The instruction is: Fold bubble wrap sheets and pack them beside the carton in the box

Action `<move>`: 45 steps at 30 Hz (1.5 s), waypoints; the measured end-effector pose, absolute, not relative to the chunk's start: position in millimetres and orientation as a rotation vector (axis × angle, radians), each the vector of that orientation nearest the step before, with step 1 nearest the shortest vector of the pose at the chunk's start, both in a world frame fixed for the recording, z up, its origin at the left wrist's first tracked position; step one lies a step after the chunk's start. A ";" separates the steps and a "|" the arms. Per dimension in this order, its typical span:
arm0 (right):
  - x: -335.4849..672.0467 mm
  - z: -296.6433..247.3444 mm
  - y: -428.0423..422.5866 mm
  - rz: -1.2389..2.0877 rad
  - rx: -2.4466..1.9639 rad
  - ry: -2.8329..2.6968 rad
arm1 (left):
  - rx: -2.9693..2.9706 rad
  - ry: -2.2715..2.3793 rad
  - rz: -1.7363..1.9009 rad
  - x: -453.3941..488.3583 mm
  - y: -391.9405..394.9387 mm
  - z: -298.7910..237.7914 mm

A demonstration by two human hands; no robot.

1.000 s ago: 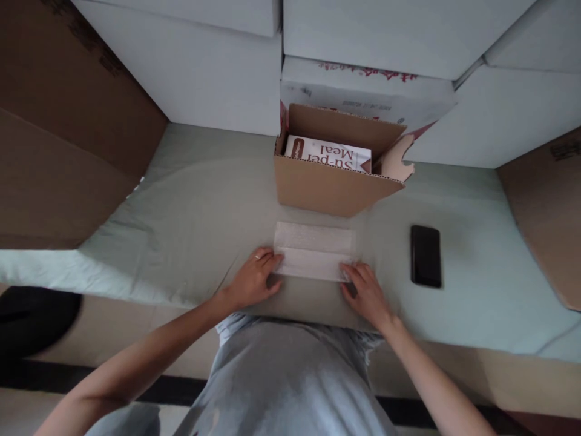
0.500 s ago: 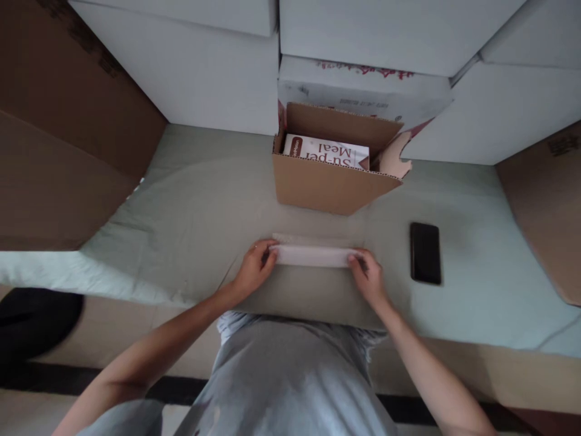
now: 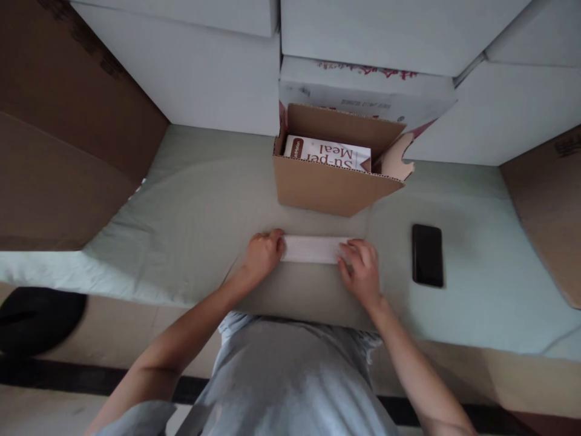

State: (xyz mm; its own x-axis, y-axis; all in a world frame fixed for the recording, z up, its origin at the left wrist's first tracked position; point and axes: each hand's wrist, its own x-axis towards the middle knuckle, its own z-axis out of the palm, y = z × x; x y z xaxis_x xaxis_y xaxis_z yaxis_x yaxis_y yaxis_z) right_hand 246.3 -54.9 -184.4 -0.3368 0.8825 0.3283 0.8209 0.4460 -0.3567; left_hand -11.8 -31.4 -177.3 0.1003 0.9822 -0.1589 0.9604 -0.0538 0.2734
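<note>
A flat, folded white strip (image 3: 311, 249), like paper or thin plastic, lies crosswise on the green cloth in front of me. My left hand (image 3: 264, 254) is closed on its left end, the fingers curled over the edge. At the right end, my right hand (image 3: 362, 266) has curved fingers on the strip, with the thumb by its lower corner. Just beyond stands an open brown cardboard box (image 3: 318, 184), its flaps up. Inside it is a white carton (image 3: 329, 150) printed "Su-per Meal", its lettering upside down to me.
A black phone (image 3: 427, 255) lies right of my right hand. Stacked white boxes (image 3: 218, 72) form a wall behind. Large brown cartons stand at the left (image 3: 59, 151) and right (image 3: 544, 206). The green cloth (image 3: 204, 181) ends at a front edge near my body.
The strip looks narrower and shorter between my hands; the pale flap along its far edge no longer shows. Both hands have moved slightly inward, and my right fingers are now over its end.
</note>
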 end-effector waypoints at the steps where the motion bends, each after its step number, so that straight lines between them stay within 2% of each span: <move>1: 242.6 -181.0 -56.9 0.232 -1.334 -2.337 | 2.061 1.918 0.062 -12.5 -28.8 -175.3; 5: 231.9 -177.6 -57.4 0.359 -1.272 -2.615 | 2.076 1.922 0.069 -18.2 -23.8 -161.7; 8: 227.9 -180.0 -51.9 0.304 -1.320 -2.618 | 2.332 1.868 0.351 -13.1 -35.3 -148.7; 10: 223.5 -177.7 -49.9 0.268 -1.314 -2.591 | 2.514 1.648 0.472 -1.6 -49.4 -145.7; 12: 217.6 -171.4 -51.6 0.249 -1.306 -2.555 | 2.617 1.398 0.421 12.2 -62.9 -151.3; 15: 213.1 -162.1 -61.5 0.329 -1.216 -2.544 | 2.619 1.276 0.328 23.5 -72.3 -172.7; 20: 233.3 -171.9 -82.6 0.483 -0.998 -2.605 | 2.508 1.126 0.560 4.9 -64.3 -203.9; 23: 243.6 -183.2 -89.0 0.450 -0.932 -2.526 | 2.462 0.968 0.634 -9.7 -62.0 -205.5; 26: 238.2 -184.3 -87.9 0.552 -0.882 -2.478 | 2.446 0.903 0.559 -15.7 -67.2 -196.5; 31: 218.8 -178.1 -78.3 0.700 -0.977 -2.388 | 2.342 1.052 0.592 -13.4 -87.1 -179.8; 35: 211.1 -185.1 -75.7 0.665 -1.110 -2.307 | 2.156 1.227 0.699 -8.4 -95.2 -178.8; 39: 209.3 -188.5 -76.4 0.548 -1.236 -2.208 | 1.914 1.427 0.777 -0.9 -89.6 -180.2; 45: 206.2 -185.2 -75.8 0.214 -1.029 -2.564 | 1.668 1.558 0.661 3.5 -72.4 -174.2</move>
State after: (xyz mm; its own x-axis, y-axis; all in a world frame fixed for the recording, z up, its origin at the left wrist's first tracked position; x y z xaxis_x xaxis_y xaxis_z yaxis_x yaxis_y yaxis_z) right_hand 206.2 -75.8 -185.2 -0.6657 0.6920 0.2794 0.6360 0.7219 -0.2725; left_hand 3.5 -72.4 -174.2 0.1269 0.9849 -0.1179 0.5997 0.0185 0.8000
